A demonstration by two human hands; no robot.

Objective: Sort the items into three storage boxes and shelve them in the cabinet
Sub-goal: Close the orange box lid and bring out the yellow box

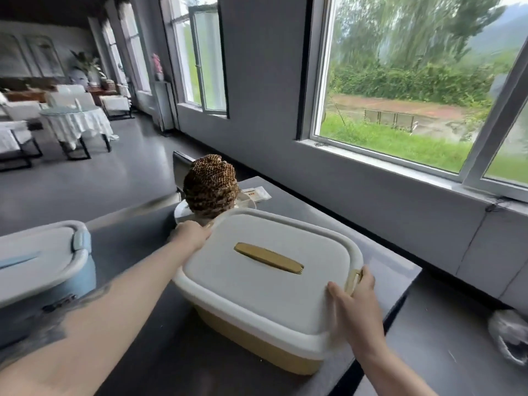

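Here, the dark grey worktop (137, 247) runs along under the big window (400, 81), and nearly everything I am dealing with sits on it. In front of me is the yellow plastic storage box with the pale off-white lid (265, 275), closed, with a flat golden handle (268, 257) lying across the middle of the lid. It rests on the worktop, turned at an angle to the edge. To my left stands the light blue plastic storage box with a white lid (43, 261), also closed, a blue clip on its near corner; it is well apart from the yellow one.

Behind the yellow box, just beside its far corner, a brown woven honeycomb-patterned ball-shaped object (211, 185) stands on a white round plate (183, 213). A small white packet with orange print (257, 193) lies flat beyond the plate. At the far right, on a lower dark surface, there is a crumpled clear plastic bag (510, 335).

My left hand (191, 234) reaches across and lies against the far left corner of the yellow box's lid, fingers curled over the rim there. My right hand (354, 301) is at the near right side, fingers spread on the lid's edge and thumb by the yellow side latch (353, 278). Both hands are grasping the yellow box at opposite sides.
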